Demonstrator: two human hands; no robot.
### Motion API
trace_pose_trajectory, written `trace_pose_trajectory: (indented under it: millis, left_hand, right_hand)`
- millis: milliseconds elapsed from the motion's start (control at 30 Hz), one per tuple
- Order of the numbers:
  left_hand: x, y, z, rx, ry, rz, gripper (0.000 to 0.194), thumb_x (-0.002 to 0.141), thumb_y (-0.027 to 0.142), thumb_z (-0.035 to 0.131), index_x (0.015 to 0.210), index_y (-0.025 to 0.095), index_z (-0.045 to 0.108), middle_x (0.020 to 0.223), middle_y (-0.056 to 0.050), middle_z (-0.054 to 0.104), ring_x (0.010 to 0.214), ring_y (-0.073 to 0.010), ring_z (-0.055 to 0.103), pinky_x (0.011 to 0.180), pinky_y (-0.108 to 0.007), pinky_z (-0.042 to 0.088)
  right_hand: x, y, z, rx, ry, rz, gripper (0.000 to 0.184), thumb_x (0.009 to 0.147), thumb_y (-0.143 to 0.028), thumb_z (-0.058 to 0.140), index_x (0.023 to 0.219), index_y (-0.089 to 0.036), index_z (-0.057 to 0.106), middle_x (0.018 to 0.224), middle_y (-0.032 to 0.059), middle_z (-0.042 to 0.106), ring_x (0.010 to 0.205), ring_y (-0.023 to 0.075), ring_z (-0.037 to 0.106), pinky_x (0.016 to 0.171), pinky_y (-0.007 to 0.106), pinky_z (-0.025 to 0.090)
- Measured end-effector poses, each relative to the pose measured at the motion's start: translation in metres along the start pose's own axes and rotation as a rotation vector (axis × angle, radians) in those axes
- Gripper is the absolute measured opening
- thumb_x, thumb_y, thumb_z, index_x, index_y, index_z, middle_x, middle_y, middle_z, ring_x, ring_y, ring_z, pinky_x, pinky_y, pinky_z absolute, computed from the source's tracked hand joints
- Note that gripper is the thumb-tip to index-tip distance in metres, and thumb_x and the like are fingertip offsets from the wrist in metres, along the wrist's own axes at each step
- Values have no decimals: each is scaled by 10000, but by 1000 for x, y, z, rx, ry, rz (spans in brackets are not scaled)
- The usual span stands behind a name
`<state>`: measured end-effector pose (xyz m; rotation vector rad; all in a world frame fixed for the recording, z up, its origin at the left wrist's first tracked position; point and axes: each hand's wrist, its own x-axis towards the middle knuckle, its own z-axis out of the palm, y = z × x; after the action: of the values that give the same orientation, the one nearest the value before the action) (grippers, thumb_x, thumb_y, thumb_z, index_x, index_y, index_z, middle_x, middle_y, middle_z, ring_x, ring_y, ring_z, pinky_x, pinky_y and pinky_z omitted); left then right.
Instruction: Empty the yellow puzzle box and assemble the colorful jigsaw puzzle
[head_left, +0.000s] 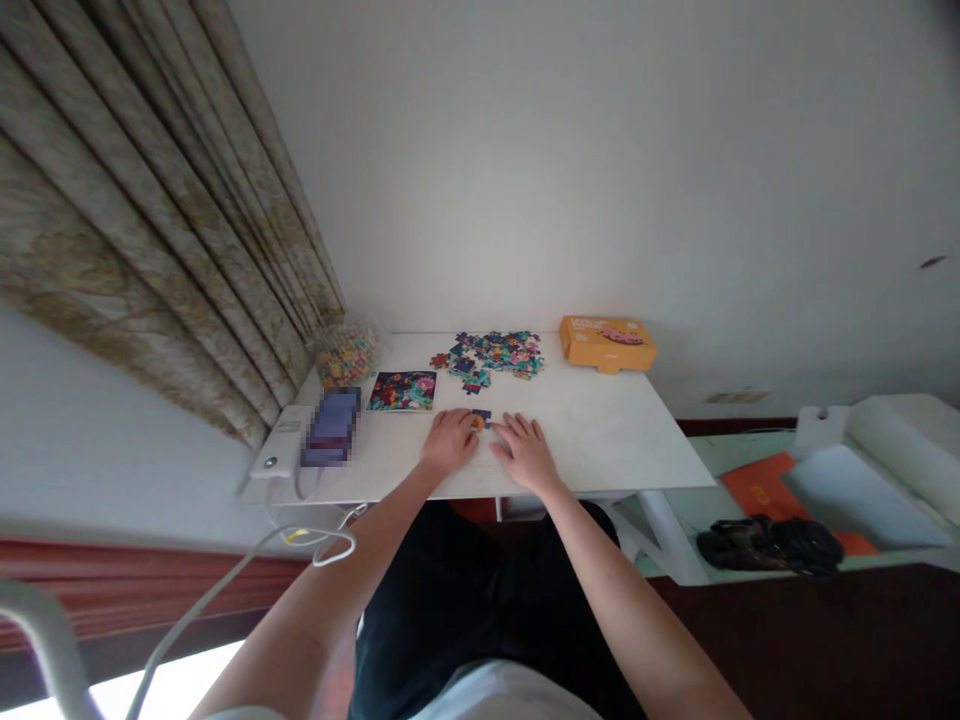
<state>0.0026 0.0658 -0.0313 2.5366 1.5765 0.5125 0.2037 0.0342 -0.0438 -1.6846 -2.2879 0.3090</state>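
Between the left hand (448,440), its grip unclear, and the loosely spread right hand (525,452), the piece (482,419) is best kept flat.

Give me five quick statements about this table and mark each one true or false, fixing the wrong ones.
1. A small patch of puzzle lies between the left hand and the right hand. True.
2. A picture card lies left of the pile of loose pieces. True.
3. The orange box stands left of that pile. False: the orange box is to its right.
4. The clear bag is on the floor. False: the clear bag is on the white table.
5. The curtain hangs on the left side of the view. True.
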Motion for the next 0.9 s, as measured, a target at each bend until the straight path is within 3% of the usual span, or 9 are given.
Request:
trace_pose_trajectory:
  millis: [233,367,500,667,767,833,900]
  left_hand:
    - [-1,0,0,3,5,21,308,958,179,548,1238,220,670,1257,-99,679,1194,-273,607,1080,-459,441]
    - [1,0,1,11,2,21,291,964,196,551,1234,206,661,1230,-112,665,1167,-288,603,1067,-476,441]
    - [4,1,3,32,18,-19,328,969,264,569,1282,185,629,1279,-145,636,1192,-317,585,1083,-514,422]
    - [4,2,3,30,41,-25,361,972,338,583,1294,176,605,1270,-150,638,1195,-321,581,1115,-546,392]
    - [4,1,4,12,47,-20,359,968,349,589,1284,178,608,1277,-148,639,1201,-321,582,1122,-552,386]
    - [4,0,5,0,43,-21,355,958,348,605,1268,177,617,1281,-149,637,1199,-323,584,1119,-552,392]
    - [4,-1,6,-13,36,-26,342,947,341,617,1249,180,628,1265,-144,642,1191,-321,588,1116,-549,398]
  right_hand:
    - [-11,6,10,145,140,21,345,996,-362,555,1290,-237,686,1488,110,594,1433,312,479,1213,546,302]
    - [10,20,7,272,209,48,222,966,-305,584,1106,-229,738,1223,105,734,1178,271,649,1081,460,454]
    - [63,23,1,339,254,50,185,959,-296,600,1040,-221,748,1070,95,757,1048,254,680,1005,405,504]
    - [156,-8,-2,304,143,-125,201,941,-262,648,1115,-219,738,1159,85,745,1166,244,643,1064,392,475]
    - [209,-33,1,222,18,-225,422,890,-226,704,1311,-218,667,1396,90,658,1325,248,564,1132,396,430]
    - [237,-44,4,120,-84,-197,593,862,-201,720,1438,-237,584,1536,90,553,1420,277,487,1152,425,417]
    - [258,-49,7,46,-173,-153,632,866,-178,698,1476,-261,556,1563,80,529,1435,295,476,1151,444,421]
